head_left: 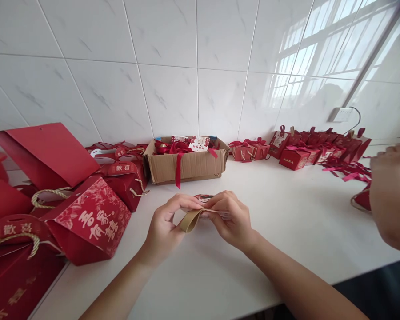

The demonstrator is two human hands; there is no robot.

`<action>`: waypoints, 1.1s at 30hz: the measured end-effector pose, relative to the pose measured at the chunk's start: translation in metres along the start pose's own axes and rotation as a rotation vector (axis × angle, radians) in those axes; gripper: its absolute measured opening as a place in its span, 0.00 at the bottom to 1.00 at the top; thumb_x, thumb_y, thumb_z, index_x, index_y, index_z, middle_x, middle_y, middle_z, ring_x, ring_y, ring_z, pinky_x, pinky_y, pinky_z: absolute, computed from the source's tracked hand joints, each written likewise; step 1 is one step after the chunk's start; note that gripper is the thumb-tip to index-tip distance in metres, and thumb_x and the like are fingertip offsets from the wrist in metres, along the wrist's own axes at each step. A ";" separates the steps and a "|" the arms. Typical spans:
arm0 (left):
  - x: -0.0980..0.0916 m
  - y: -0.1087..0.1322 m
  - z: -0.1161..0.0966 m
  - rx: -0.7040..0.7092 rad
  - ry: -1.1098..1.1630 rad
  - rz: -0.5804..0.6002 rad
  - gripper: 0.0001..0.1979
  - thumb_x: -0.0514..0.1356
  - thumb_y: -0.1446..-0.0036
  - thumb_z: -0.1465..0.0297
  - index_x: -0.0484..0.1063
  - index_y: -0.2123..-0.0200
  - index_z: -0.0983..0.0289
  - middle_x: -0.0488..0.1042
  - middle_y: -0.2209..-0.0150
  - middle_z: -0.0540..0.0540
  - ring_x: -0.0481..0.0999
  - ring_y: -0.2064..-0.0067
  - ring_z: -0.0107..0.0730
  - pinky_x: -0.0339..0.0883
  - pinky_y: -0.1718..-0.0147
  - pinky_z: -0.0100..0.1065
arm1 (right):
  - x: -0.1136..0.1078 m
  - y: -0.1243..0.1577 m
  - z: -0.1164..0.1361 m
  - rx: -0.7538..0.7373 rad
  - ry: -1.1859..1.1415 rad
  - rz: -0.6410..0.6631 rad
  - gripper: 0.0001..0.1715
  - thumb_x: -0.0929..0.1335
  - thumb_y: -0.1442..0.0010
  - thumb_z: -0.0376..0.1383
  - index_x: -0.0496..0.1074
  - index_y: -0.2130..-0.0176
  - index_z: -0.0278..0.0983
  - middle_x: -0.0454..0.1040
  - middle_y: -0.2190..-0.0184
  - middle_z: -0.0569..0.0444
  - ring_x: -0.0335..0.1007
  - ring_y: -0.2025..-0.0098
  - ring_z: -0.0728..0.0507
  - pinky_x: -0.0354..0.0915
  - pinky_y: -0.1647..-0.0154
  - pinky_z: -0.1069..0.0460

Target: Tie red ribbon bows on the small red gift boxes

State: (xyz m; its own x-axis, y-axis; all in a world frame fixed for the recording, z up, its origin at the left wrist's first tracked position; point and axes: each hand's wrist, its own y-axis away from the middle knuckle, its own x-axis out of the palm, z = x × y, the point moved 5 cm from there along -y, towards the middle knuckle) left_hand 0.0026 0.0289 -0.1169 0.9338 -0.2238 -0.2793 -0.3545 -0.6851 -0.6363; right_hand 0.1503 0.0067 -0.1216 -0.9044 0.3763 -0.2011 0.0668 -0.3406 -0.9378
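Over the white table, my left hand (168,220) and my right hand (231,218) meet at the fingertips, both closed in a pinch. A tan ribbon (189,223) is bent into a loop between them, its ends pressed together at the fingers. Just behind the fingertips shows a red, white and dark printed piece (204,197), mostly covered by the hands. A pale flat edge runs under my right fingers; whether it belongs to that printed piece I cannot tell.
A cardboard box (186,168) of red ribbons and printed cards stands ahead. Large red gift boxes (93,222) crowd the left. Small red boxes (293,158) line the wall at right, near loose ribbons (348,171). Another person's hand (391,195) is at far right.
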 end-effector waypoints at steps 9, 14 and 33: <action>-0.001 0.003 -0.003 -0.079 0.065 -0.038 0.12 0.60 0.47 0.77 0.66 0.60 0.59 0.76 0.64 0.52 0.77 0.58 0.34 0.71 0.59 0.34 | 0.004 0.007 -0.008 0.249 -0.202 0.001 0.10 0.69 0.45 0.32 0.62 0.70 0.40 0.73 0.73 0.54 0.71 0.71 0.46 0.68 0.71 0.50; 0.001 0.001 0.013 -0.109 0.050 -0.150 0.27 0.60 0.45 0.74 0.54 0.45 0.54 0.72 0.54 0.55 0.75 0.56 0.33 0.70 0.59 0.35 | 0.009 0.010 -0.034 0.537 -0.345 0.084 0.15 0.70 0.45 0.38 0.61 0.62 0.41 0.73 0.64 0.53 0.73 0.63 0.45 0.70 0.65 0.50; -0.015 0.008 0.068 -0.095 -0.577 -0.210 0.27 0.57 0.46 0.72 0.53 0.44 0.64 0.65 0.49 0.64 0.67 0.48 0.45 0.62 0.49 0.48 | -0.026 0.042 -0.133 0.999 0.277 0.452 0.34 0.72 0.58 0.46 0.64 0.53 0.38 0.72 0.55 0.49 0.68 0.73 0.46 0.65 0.68 0.48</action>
State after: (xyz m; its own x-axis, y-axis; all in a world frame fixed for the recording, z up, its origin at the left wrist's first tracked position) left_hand -0.0176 0.0743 -0.1670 0.7969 0.3149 -0.5155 -0.1355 -0.7385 -0.6605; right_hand 0.2326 0.0975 -0.1939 -0.7495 0.1795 -0.6372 -0.1149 -0.9832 -0.1417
